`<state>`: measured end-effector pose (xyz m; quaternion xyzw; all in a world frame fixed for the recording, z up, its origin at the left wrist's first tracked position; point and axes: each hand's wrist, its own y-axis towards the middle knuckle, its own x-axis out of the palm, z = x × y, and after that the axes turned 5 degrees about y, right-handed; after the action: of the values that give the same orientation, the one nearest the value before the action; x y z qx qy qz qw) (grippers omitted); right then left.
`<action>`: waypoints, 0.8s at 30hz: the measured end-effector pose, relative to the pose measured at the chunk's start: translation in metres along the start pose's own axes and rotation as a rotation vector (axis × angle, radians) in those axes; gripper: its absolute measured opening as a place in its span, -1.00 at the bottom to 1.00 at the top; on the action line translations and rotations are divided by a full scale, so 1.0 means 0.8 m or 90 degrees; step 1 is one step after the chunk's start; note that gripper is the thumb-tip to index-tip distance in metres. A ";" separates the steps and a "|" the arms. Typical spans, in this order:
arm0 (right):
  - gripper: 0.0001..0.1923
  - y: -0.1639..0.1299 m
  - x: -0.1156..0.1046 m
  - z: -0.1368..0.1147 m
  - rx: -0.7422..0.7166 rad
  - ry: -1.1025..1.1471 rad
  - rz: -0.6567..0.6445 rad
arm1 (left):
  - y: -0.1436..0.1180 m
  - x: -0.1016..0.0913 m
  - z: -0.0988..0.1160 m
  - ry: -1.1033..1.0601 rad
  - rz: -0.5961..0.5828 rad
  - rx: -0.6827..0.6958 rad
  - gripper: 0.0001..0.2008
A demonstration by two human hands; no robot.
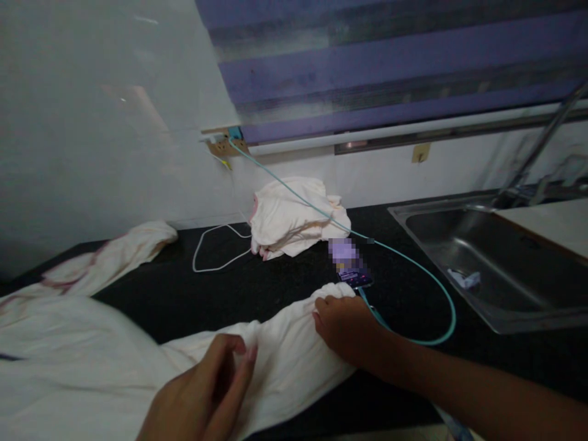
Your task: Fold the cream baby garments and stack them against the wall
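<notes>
A pale cream cotton garment lay spread across the near edge of the black stone counter as we worked it with both hands. Our right hand pinched the cloth's far end, fingers pressed together into a gathered fold, while our left hand hovered just above the cloth, fingers loosely curled toward the thumb and, as far as we could tell, gripping nothing.

Just beyond our right hand, touching or all but touching the cloth's end, lay a dark phone, its upper part blurred, on a teal charging cable that looped past our wrist and climbed to a wall socket. That, we judged, was the hazard: a tug on the cloth could snag the cable or push the phone along the counter, perhaps toward the stainless steel sink to the right.

Farther back sat a crumpled cream bundle of cloth, the teal cable running over it, beside a loose white cord. The garment's length trailed off left, where drag could pull it off the near edge.
</notes>
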<state>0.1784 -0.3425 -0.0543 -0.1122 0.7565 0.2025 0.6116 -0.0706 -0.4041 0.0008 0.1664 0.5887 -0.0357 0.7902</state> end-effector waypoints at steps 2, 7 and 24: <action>-0.72 0.000 -0.002 0.000 -0.004 -0.005 0.000 | 0.019 0.008 0.025 -0.010 0.013 0.034 -0.59; -0.70 0.001 -0.004 -0.001 0.001 -0.008 -0.010 | 0.043 0.077 0.026 0.058 0.006 0.141 -0.59; -0.66 0.014 -0.042 -0.026 0.068 -0.054 -0.089 | 0.053 0.095 -0.016 0.162 -0.081 0.145 -0.12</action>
<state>0.1631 -0.3444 -0.0165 -0.1228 0.7300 0.1232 0.6609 -0.0486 -0.3493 -0.0649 0.2203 0.6856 -0.1303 0.6814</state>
